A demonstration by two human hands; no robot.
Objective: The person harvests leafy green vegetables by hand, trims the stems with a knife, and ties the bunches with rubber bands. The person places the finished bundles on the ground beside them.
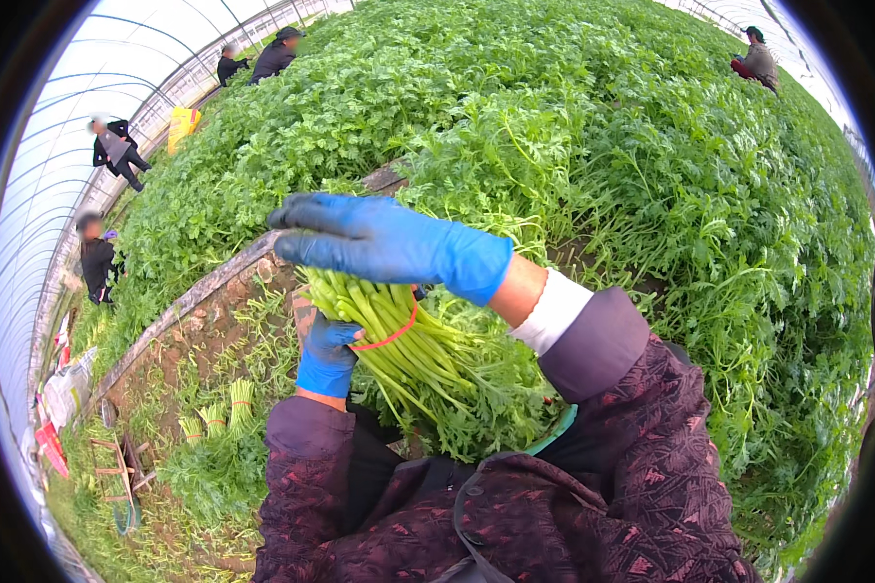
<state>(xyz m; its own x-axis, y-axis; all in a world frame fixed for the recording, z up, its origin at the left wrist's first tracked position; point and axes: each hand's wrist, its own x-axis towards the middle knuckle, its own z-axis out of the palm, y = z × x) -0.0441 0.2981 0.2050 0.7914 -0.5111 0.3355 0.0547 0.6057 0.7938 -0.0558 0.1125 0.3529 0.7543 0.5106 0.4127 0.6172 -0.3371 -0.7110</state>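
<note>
A bundle of leafy greens [386, 306], its pale cut stems pointing up and away from me, lies in my left hand [328, 353]. A red band [390, 337] circles the stems, and my left thumb is beside it. My right hand [386, 237], in a blue glove with darkened fingers, is stretched flat over the cut stem ends; whether the palm touches them is hidden. The bundle's leaves [474, 415] hang toward my lap. Part of a green curved rim [554, 430] shows by my right thigh.
Several banded bundles [215, 419] rest on the ground at left, near a wooden frame [120, 466] and sacks [69, 386]. A long board [189, 299] edges the dense crop [481, 95]. Several other people are farther off, one [98, 255] at left, another [758, 62] at far right.
</note>
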